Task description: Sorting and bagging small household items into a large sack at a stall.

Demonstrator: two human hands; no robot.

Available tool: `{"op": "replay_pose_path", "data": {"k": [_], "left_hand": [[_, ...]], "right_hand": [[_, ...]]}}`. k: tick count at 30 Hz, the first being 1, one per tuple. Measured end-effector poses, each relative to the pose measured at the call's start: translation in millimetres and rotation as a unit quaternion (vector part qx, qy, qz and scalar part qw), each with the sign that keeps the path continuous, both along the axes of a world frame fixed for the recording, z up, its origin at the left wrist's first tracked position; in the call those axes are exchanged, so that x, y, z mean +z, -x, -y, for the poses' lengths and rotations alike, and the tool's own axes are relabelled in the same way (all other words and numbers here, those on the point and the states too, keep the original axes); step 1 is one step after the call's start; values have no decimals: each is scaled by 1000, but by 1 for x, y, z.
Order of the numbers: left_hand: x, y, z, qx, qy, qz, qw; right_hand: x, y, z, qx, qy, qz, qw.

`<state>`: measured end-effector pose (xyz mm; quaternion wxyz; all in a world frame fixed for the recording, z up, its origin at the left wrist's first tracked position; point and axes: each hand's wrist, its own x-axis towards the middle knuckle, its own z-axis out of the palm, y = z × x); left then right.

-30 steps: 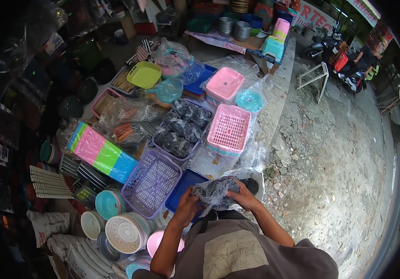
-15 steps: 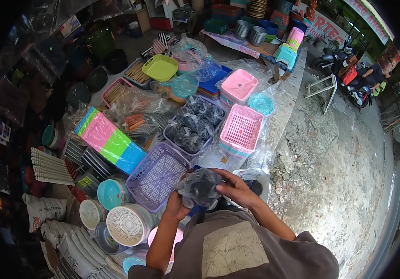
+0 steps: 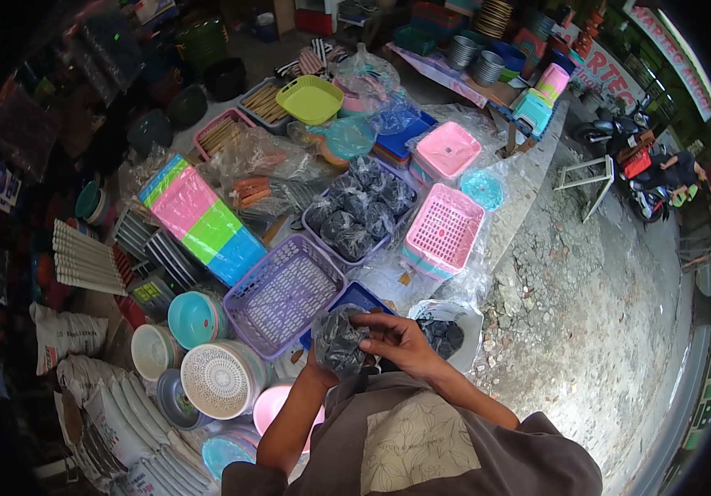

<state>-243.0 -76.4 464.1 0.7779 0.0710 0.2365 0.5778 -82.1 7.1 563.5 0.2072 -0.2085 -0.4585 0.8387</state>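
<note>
In front of my body I hold a clear plastic bag (image 3: pixel 339 341) filled with something dark. My left hand (image 3: pixel 321 370) grips it from below and the left. My right hand (image 3: pixel 398 341) has bent fingers on its right side, pinching the plastic. Just beyond is a purple lattice basket (image 3: pixel 285 289), and a blue tray (image 3: pixel 361 299) lies partly hidden behind my right hand. Farther off, another purple basket (image 3: pixel 312 221) bears several similar dark-filled bags (image 3: pixel 362 207). Right of my hand, an open white sack (image 3: pixel 473 318) contains dark lumps (image 3: pixel 442 337).
Stacked pink baskets (image 3: pixel 445 227) stand to the right. White colanders (image 3: pixel 217 379) and turquoise basins (image 3: pixel 194 318) are at the left. A multicoloured wrapped stack (image 3: pixel 202 219) leans beyond them. A person sits by a parked motorcycle (image 3: pixel 649 198) at the far right.
The bag has turned more upright and moved slightly left between my hands. My right fingers have shifted across its side. The whole view has swung a little.
</note>
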Motion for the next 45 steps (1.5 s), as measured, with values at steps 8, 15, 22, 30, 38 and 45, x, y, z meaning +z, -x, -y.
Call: {"op": "replay_pose_path", "data": {"k": [8,15,22,30,38,45], "left_hand": [[42,-7,-16,127,83,124,981],[77,-12,-11,148,8,-242,959],[99,-6,-13,131,7,-386,913],[92,17,-22,110,18,-589,800],[44,25,-29,167,130,-408,888],[7,33,-53,90,215,-117,965]], "right_hand": [[-19,-4,-30,-167,-95,62,979],[-64,-14,-57,-171,178,13,969],[-62,1,-61,-124,317,54,939],[-70,13,-67,-54,305,45,950],[-74,20,-72,-79,332,71,937],[-43,19,-98,-85,181,138,970]]}}
